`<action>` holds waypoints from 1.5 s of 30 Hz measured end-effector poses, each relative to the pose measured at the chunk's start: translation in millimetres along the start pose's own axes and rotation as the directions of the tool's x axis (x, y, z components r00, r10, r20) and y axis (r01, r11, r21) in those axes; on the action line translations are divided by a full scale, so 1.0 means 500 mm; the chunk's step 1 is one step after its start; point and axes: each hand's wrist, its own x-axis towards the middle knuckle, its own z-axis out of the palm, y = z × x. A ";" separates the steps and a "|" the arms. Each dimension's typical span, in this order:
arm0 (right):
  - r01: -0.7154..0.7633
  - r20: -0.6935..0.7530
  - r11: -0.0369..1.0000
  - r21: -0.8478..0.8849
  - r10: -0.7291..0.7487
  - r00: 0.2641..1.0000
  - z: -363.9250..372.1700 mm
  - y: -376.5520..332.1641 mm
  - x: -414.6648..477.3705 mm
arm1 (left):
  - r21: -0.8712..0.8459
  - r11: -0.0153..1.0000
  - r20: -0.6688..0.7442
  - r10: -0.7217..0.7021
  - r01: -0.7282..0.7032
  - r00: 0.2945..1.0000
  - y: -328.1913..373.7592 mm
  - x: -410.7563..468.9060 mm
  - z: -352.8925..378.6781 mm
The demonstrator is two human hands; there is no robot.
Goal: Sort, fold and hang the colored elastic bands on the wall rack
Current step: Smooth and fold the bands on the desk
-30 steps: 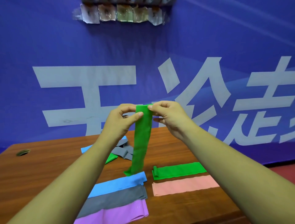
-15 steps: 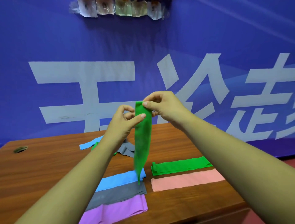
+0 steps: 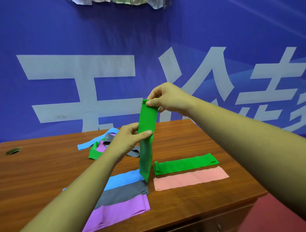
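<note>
The right hand (image 3: 167,99) pinches the top end of a long green elastic band (image 3: 146,139), which hangs down straight. Lower on the same band, the left hand (image 3: 130,140) closes its grip with the thumb in front; its fingers behind the band are hidden. Below both grips, the band's tip reaches the folded blue band (image 3: 123,179) on the brown wooden bench (image 3: 41,168); contact is unclear. The wall rack (image 3: 124,1) is cut off at the top edge.
</note>
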 end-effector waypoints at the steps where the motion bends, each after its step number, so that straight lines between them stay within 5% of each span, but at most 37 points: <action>1: -0.009 -0.028 1.000 -0.011 0.009 1.000 -0.004 0.004 0.005 | -0.018 0.999 0.040 -0.037 0.038 0.999 -0.013 -0.004 0.002; 11: -0.206 -0.308 0.961 0.183 0.255 0.917 -0.038 0.130 0.013 | 0.061 0.949 0.222 -0.314 0.309 0.923 -0.121 -0.066 -0.001; 24: -0.408 -0.413 0.830 0.379 0.547 0.729 -0.047 0.352 -0.048 | 0.026 0.894 0.079 -0.448 0.447 0.891 -0.176 -0.039 -0.044; 34: -0.641 -0.419 0.710 0.293 0.698 0.581 -0.051 0.538 -0.136 | 0.257 0.885 0.047 -0.413 0.388 0.910 -0.230 0.001 0.033; 45: -0.673 -0.445 0.730 0.118 0.645 0.621 -0.028 0.690 -0.134 | 0.455 0.804 -0.046 -0.407 0.382 0.912 -0.307 0.065 0.117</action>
